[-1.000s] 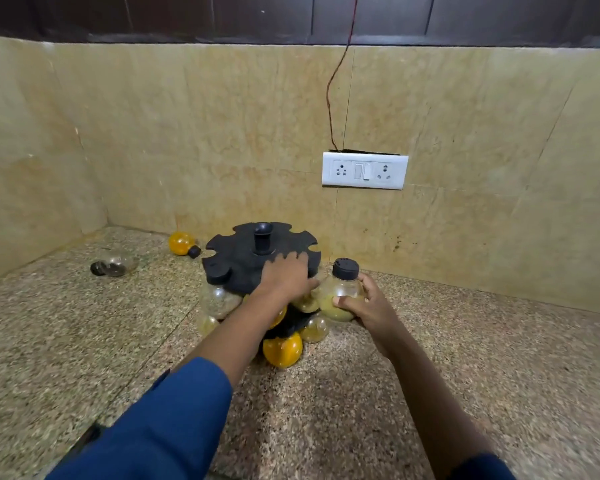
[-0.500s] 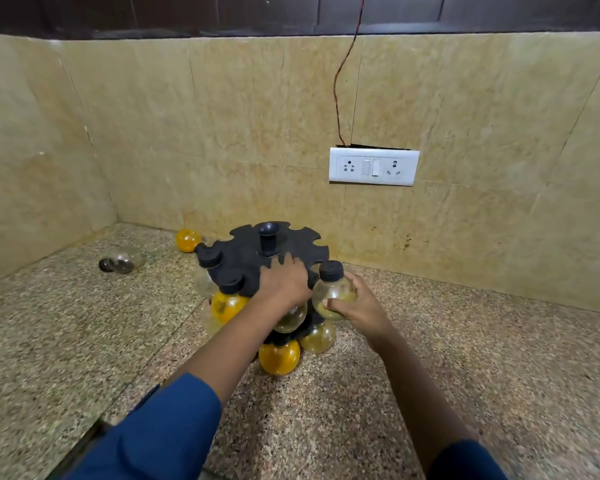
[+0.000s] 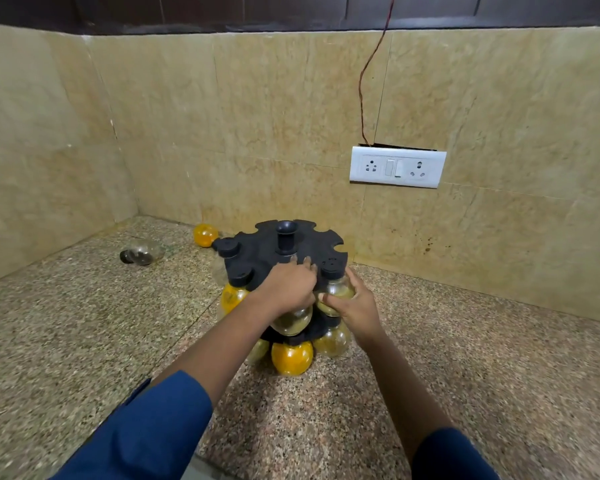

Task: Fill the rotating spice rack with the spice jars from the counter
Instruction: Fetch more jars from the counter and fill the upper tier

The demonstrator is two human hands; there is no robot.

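The black rotating spice rack (image 3: 264,247) stands on the speckled counter near the back wall, with several round jars hanging in its two tiers. My left hand (image 3: 288,287) rests palm down on the front of its top disc. My right hand (image 3: 355,306) grips a pale yellow-green spice jar (image 3: 336,289) with a black cap, held against a notch at the disc's right front edge. An orange jar (image 3: 232,296) hangs at the left front, and another orange jar (image 3: 291,356) hangs in the lower tier.
Loose on the counter behind the rack lie an orange jar (image 3: 205,234) and a clear jar (image 3: 142,252) on its side, near the left corner. A white socket plate (image 3: 397,167) with a red wire sits on the tiled back wall.
The rack has turned, bringing an orange jar round to the left front. My right hand has carried the pale jar in from the right up to the disc's edge.
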